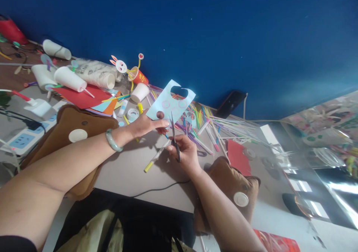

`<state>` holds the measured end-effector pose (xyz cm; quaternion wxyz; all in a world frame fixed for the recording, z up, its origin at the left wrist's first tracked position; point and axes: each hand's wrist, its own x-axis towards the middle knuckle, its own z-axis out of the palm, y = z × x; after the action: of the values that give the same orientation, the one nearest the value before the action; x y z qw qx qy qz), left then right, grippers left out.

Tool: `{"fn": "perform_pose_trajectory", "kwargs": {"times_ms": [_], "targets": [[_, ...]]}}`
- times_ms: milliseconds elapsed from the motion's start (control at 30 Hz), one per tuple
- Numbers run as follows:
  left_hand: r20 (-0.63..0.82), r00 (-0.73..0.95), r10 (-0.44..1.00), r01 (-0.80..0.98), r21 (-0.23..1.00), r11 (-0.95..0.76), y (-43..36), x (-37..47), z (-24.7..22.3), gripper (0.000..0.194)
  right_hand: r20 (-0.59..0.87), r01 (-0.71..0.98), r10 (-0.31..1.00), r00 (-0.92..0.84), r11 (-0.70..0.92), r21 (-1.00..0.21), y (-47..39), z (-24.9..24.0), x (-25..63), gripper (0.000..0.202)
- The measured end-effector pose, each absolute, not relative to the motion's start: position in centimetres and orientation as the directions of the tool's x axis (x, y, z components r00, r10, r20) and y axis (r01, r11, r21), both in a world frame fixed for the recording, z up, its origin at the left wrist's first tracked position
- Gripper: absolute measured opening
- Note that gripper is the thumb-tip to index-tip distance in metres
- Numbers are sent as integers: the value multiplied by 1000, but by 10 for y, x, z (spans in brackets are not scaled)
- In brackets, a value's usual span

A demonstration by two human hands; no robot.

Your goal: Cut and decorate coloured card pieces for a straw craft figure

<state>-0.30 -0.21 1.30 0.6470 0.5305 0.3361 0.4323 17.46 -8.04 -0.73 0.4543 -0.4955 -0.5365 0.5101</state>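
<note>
My left hand [149,127], with a pale green bangle [114,140] at the wrist, pinches the lower corner of a light blue sheet of paper [156,104]. A large rounded piece is cut out of the sheet's top edge, and a smaller hole lies near my fingers. Pink circles are drawn on it. In my right hand [184,151] is a pair of dark-handled scissors [176,147], its blades pointing up at the sheet's lower edge. Whether the blades grip the paper I cannot tell.
Coloured sticks and pens [204,127] lie heaped behind my hands. Further left are white paper cups [68,78], red paper [84,97], a roll of tape [132,114] and a rabbit figure [121,66] on a red cup. Brown cushions [81,119] flank the work area; a power strip [25,140] sits left.
</note>
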Motion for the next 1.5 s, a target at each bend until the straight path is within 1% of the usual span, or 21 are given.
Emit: {"fn": "perform_pose_trajectory", "kwargs": {"times_ms": [300, 500, 667, 800, 900, 1000, 1233, 1500], "targets": [[21, 407, 913, -203, 977, 68, -1, -4, 13, 31, -18, 73, 995, -98, -10, -997, -81, -9, 175, 51], [28, 417, 909, -162, 986, 44, 1, -7, 12, 31, -32, 70, 995, -94, -25, -997, -81, -8, 175, 52], [59, 432, 900, -193, 981, 29, 3, -7, 8, 31, -40, 75, 995, -91, -33, -997, -81, -6, 174, 53], [70, 441, 895, -207, 978, 25, 4, -8, 7, 28, -43, 65, 995, -91, -37, -997, -81, -8, 174, 54], [88, 457, 885, -169, 985, -11, 5, -9, 9, 23, -41, 67, 995, -93, -34, -997, -81, -10, 175, 53], [109, 460, 881, -142, 989, -49, 5, -9, 11, 23, -38, 78, 995, -90, -31, -996, -81, -11, 175, 53], [93, 475, 875, -124, 992, -38, 4, -8, 10, 21, -65, 41, 992, -106, -61, -997, -82, -11, 176, 51], [97, 509, 855, -141, 990, -29, 2, -6, 10, 14, -53, 12, 990, -134, -52, -999, -81, -15, 177, 49]]}}
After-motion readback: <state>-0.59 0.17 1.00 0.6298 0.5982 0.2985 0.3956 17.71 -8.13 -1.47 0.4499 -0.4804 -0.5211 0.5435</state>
